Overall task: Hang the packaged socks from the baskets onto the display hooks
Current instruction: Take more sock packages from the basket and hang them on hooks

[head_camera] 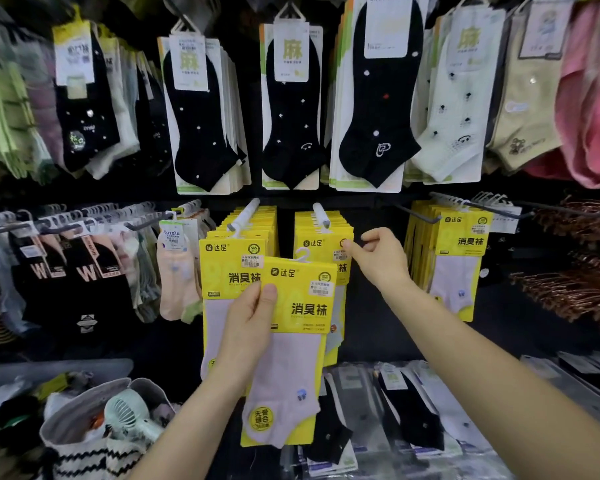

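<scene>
Yellow sock pack (302,306) not yet hung, pinched thumb-on-front by left hand (248,320) below the display hook (321,213), which already carries many; right hand (378,258) seemingly pinches the front hung pack (317,242) by its corner.

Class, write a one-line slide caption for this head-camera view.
Left hand holds a yellow-carded sock pack while the right hand reaches the matching packs on a display hook.

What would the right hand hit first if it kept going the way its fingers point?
Most likely the hanging yellow sock packs just left of it. The fingertips of the right hand seem to be at their upper corner, though depth is unclear.
</scene>
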### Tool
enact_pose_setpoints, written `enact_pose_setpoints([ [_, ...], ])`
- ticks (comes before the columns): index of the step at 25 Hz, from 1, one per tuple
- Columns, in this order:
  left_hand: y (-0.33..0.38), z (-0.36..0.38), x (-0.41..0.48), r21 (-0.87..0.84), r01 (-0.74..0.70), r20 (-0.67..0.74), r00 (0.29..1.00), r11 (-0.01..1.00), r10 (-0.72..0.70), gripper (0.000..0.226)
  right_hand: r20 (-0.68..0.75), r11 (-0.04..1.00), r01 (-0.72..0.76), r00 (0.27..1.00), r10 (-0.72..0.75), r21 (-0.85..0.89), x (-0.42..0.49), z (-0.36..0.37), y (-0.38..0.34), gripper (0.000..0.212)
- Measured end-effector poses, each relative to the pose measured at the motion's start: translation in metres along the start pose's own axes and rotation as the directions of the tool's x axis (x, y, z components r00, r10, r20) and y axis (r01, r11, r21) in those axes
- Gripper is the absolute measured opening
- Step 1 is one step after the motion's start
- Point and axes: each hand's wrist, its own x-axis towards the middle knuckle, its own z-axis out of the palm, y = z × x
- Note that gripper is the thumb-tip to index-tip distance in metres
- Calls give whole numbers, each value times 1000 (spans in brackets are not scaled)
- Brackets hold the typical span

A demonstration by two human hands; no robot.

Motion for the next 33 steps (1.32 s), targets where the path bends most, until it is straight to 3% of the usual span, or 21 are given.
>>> enact_pose_setpoints([
  [2, -1, 10, 3, -29, 27, 10, 1000, 999, -26, 33, 12, 990, 109, 994, -111, 85, -12, -10, -1, 24],
  [4, 0, 19, 7, -32, 45, 29, 999, 998, -44, 34, 162, 962, 209, 958, -237, 175, -27, -18, -9, 19],
  [7, 3, 34, 10, -14, 59, 115, 992, 998, -57, 31, 271, 935, 319, 897, -350, 155, -32, -25, -22, 17],
  [10, 10, 45, 18, 1, 66, 115, 991, 998, -66, 27, 201, 950, 305, 929, -312, 65, -18, -25, -34, 16],
  [14, 17, 54, 37, -58, 96, 40, 995, 994, -94, 5, 89, 964, 233, 965, -245, 124, 4, -17, -48, 13],
  [19, 5, 56, 44, -34, 140, -80, 987, 989, -143, 15, 154, 976, 207, 964, -215, 68, 15, 0, -51, 17],
  [22, -3, 55, 43, 1, 138, -94, 986, 990, -137, 25, 115, 976, 217, 969, -219, 28, 16, 4, -45, 18],
  [24, -7, 55, 36, 73, 110, -91, 991, 991, -103, 32, 51, 971, 239, 970, -239, -1, 14, 4, -33, 7],
  [26, -8, 57, 32, 155, 65, -100, 994, 986, -49, 45, 12, 978, 206, 978, -207, 44, 9, 3, -13, 24],
  [29, -3, 62, 47, 148, 71, -58, 996, 986, -63, 58, 126, 977, 74, 987, -100, 198, -3, 8, 11, 42],
  [31, -1, 68, 57, 34, 103, 24, 994, 994, -104, 48, 230, 958, 32, 968, -101, 284, -8, 15, 17, 31],
  [33, -5, 73, 60, -23, 90, 59, 994, 996, -88, 37, 278, 946, 5, 955, -100, 323, -11, 23, 19, 33],
])
